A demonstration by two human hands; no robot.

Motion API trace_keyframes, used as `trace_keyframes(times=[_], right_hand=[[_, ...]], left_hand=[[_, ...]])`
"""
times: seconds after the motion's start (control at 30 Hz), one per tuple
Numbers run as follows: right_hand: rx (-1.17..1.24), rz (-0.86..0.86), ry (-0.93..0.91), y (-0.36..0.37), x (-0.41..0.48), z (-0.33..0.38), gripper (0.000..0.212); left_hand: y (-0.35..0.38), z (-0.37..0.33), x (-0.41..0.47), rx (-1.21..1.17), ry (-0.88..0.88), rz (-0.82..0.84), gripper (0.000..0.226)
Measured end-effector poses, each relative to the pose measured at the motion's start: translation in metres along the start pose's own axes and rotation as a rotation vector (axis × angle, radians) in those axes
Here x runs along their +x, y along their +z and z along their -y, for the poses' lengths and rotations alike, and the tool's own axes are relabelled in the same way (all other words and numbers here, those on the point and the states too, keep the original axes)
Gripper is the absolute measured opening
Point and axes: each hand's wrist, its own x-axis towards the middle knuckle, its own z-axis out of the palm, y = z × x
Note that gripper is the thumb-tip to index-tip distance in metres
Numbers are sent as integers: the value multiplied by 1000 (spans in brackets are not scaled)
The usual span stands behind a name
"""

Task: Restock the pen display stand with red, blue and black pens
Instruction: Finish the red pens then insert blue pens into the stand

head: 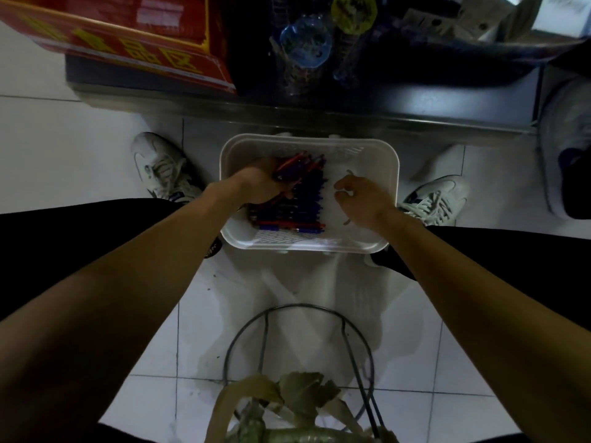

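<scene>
A white plastic basket [367,151] stands on the floor between my feet, holding a pile of blue and red pens [303,203]. My left hand [262,187] is inside the basket at its left and grips a small bunch of red pens [292,163]. My right hand [361,199] hovers over the bare right half of the basket with loosely curled fingers and holds nothing. On the dark shelf above stand clear pen holders [305,49] of the display, seen from the top; their contents are blurred.
A red carton with yellow lettering [128,36] sits on the shelf at the upper left. My white shoes [160,167] flank the basket. A wire stool frame [297,346] and a bag strap [287,407] lie close below me. Another person's shoe [566,145] is at the right.
</scene>
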Motion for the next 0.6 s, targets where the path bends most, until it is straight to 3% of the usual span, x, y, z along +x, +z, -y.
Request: trace_keyframes(times=[0.13,0.3,0.47,0.6], right_hand=[[0,-24,7,0,-2,0,32],[-1,-21,-15,-1,-4,1,32],[-2,-25,-22,-2,-4,4,30],[-54,14,-36,-4,-5,6,32]], left_hand=[[-8,5,-5,-206,-146,54,36],[-12,8,-11,-324,-97,160,16],[-17,2,-16,-295,-54,356,44],[-16,-5,-18,-246,-28,340,13]])
